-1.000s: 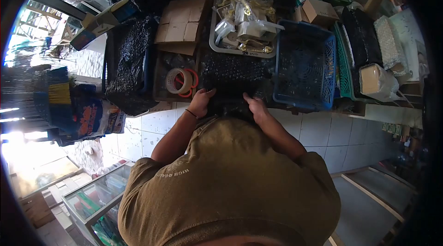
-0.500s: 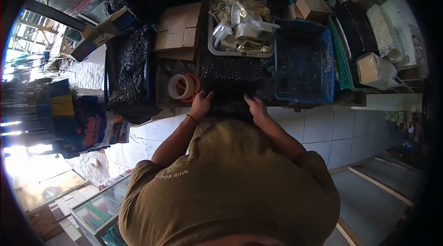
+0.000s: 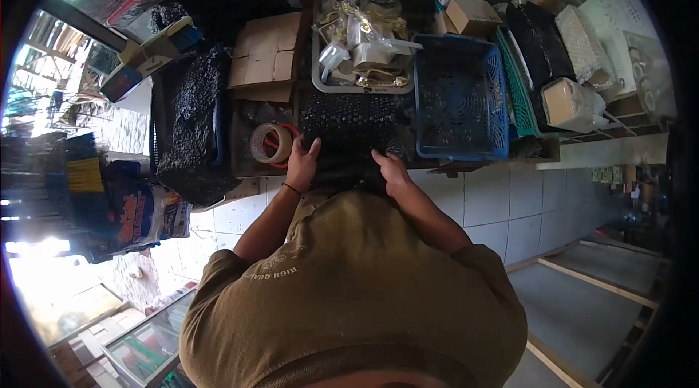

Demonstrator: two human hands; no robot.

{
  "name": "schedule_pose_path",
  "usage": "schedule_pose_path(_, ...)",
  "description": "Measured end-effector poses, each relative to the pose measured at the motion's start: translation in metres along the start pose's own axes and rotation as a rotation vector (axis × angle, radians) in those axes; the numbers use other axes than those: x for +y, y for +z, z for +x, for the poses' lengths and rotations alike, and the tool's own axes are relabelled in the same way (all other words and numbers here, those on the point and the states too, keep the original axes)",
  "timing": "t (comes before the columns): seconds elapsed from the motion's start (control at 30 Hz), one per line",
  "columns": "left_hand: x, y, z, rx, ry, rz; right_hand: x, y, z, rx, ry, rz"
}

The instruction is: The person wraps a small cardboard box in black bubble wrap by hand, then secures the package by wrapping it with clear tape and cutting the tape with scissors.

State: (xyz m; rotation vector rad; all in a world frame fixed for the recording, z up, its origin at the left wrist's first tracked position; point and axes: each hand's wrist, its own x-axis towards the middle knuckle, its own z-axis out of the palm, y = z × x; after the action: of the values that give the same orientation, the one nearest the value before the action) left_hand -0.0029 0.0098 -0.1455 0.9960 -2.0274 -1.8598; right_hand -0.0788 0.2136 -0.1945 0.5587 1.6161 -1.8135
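Note:
A sheet of black bubble wrap [image 3: 351, 120] lies on the worktop in front of me, its near part dark and hanging toward my body. My left hand [image 3: 302, 163] is at its left near edge, thumb raised and the other fingers partly hidden against the black sheet. At the right near edge, my right hand [image 3: 391, 168] holds the sheet, its lower fingers out of sight. Just left of my left hand are a roll of tape [image 3: 268, 143] and red-handled scissors [image 3: 288, 130]. Behind the wrap stands a light tray [image 3: 349, 88] with gold-coloured fittings in plastic bags.
A blue plastic basket [image 3: 461, 147] stands to the right, with a green basket [image 3: 515, 89] beyond it. Cardboard boxes [image 3: 263, 60] are stacked at the left, beside more black bubble wrap [image 3: 191, 104]. A bubble-wrapped package [image 3: 571, 105] sits far right.
The view has shifted slightly, so the worktop appears further left. Both hands stay at the near edge of the black bubble wrap, the left hand's fingers now reaching a little further up.

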Motion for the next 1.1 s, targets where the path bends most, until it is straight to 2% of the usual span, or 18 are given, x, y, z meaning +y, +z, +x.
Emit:
schedule_pose_path(0.03,-0.002,0.002,-0.002,0.185,0.273,0.07,-0.015,0.002,-0.018,-0.1,0.027,0.07)
schedule_pose_path(0.07,0.005,0.001,-0.007,0.19,0.274,0.07,-0.024,0.004,-0.03,-0.197,0.055,0.142)
schedule_pose_path(0.13,0.028,-0.003,-0.02,0.163,0.175,0.238,-0.027,0.006,-0.033,-0.181,0.069,0.141)
schedule_pose_path(0.23,0.027,-0.005,-0.019,0.159,0.21,0.337,-0.029,0.005,-0.032,-0.143,0.099,0.139)
schedule_pose_path(0.4,0.031,-0.005,-0.015,0.144,0.295,0.297,-0.038,0.016,-0.049,-0.119,0.075,0.258)
schedule_pose_path(0.47,0.029,-0.007,-0.012,0.119,0.278,0.304,-0.044,0.016,-0.056,-0.123,0.197,0.232)
schedule_pose_path(0.5,0.03,-0.008,-0.012,0.118,0.28,0.295,-0.049,0.017,-0.061,-0.119,0.191,0.226)
schedule_pose_path(0.57,0.031,-0.011,-0.011,0.061,0.26,0.303,-0.06,0.018,-0.069,-0.23,0.307,0.287)
schedule_pose_path(0.67,0.03,-0.009,-0.009,0.088,0.287,0.266,-0.071,0.024,-0.077,-0.192,0.366,0.352)
schedule_pose_path(0.77,0.039,-0.011,-0.01,0.055,0.238,0.298,-0.062,0.023,-0.071,-0.091,0.387,0.34)
schedule_pose_path(0.9,0.041,-0.013,-0.01,0.008,0.217,0.273,-0.071,0.03,-0.09,-0.095,0.391,0.358)
schedule_pose_path(0.97,0.045,-0.014,-0.013,0.012,0.267,0.248,-0.058,0.028,-0.076,-0.083,0.348,0.38)
schedule_pose_path(1.1,0.033,-0.011,-0.012,0.039,0.336,0.251,-0.084,0.042,-0.098,-0.067,0.375,0.397)
